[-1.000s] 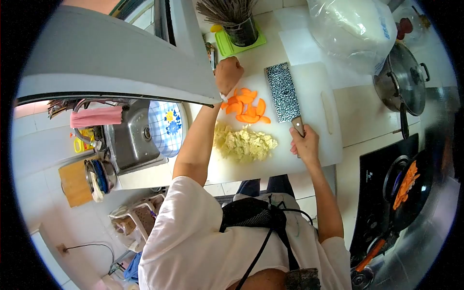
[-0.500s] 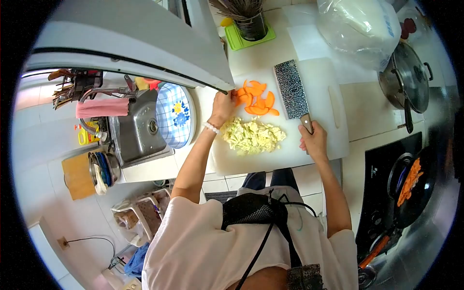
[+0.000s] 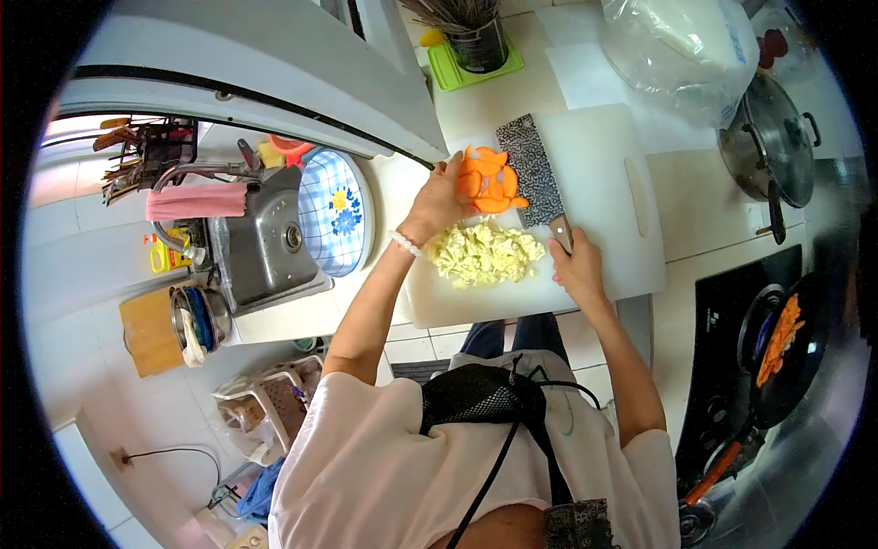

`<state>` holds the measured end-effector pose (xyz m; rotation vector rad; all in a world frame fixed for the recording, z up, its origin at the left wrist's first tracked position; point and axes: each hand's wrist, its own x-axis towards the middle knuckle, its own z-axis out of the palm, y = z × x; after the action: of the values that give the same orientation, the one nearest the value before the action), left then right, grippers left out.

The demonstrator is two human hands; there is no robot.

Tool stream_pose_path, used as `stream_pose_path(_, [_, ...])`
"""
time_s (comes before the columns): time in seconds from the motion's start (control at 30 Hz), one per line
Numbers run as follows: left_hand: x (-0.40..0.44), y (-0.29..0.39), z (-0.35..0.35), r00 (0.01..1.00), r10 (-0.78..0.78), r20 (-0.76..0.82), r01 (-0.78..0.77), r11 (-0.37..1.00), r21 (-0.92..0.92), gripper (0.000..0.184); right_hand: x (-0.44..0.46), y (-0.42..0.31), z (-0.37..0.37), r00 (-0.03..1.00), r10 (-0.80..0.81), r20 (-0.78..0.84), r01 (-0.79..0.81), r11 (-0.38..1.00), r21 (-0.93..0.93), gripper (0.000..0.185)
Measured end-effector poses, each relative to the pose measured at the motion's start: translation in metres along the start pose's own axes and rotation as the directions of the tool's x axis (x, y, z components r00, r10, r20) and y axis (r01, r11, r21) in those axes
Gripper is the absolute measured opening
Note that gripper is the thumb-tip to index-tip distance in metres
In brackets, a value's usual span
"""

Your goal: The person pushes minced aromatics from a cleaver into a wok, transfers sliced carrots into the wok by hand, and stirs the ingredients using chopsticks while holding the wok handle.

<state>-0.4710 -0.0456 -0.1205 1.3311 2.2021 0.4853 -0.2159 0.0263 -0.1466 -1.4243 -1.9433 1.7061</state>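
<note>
My right hand (image 3: 576,265) grips the wooden handle of a cleaver (image 3: 530,169), whose patterned blade lies flat on the white cutting board (image 3: 604,201). Against the blade's left edge sits a small pile of orange slices (image 3: 489,178). My left hand (image 3: 441,197) is at the left side of that pile, fingers apart and touching the slices, with nothing gripped. Chopped pale green pieces (image 3: 485,254) form a heap on the board, nearer to me than the orange slices.
A grey open panel (image 3: 274,73) juts in from the upper left, close to my left hand. Left are a checked plate (image 3: 334,215) and a sink (image 3: 265,242). Right are a lidded pot (image 3: 773,137) and a pan (image 3: 796,366) with orange food. A plastic bag (image 3: 681,55) lies behind the board.
My left hand has come in from the upper left to the orange slices. The cleaver has shifted left against them, and the slices are now closer together.
</note>
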Motion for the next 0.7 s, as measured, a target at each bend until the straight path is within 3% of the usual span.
stream_pose_path(0.13, [0.003,0.003,0.007,0.994,-0.086,0.062,0.079,0.991,0.104,0.101,0.009,-0.005,0.002,0.999,-0.008,0.048,0.010,0.999,-0.035,0.030])
stream_pose_path(0.23, [0.008,-0.001,0.010,0.995,-0.102,-0.009,0.103,0.992,0.069,0.103,0.015,-0.010,0.000,0.995,-0.027,0.094,0.031,0.999,-0.045,0.030])
stream_pose_path(0.47, [0.014,0.003,0.002,0.991,-0.121,0.054,0.116,0.989,0.088,0.093,0.029,-0.007,0.014,0.975,-0.131,0.182,0.156,0.978,-0.135,0.028])
stream_pose_path(0.6, [0.018,-0.012,0.016,0.997,-0.072,-0.007,0.072,0.997,0.018,0.081,0.032,-0.017,0.009,0.967,-0.094,0.238,0.104,0.994,-0.031,0.027])
stream_pose_path(0.7, [0.010,0.017,-0.006,0.998,-0.066,0.011,0.067,0.996,-0.061,0.079,0.037,-0.026,-0.004,0.947,-0.014,0.320,0.015,1.000,-0.002,0.027])
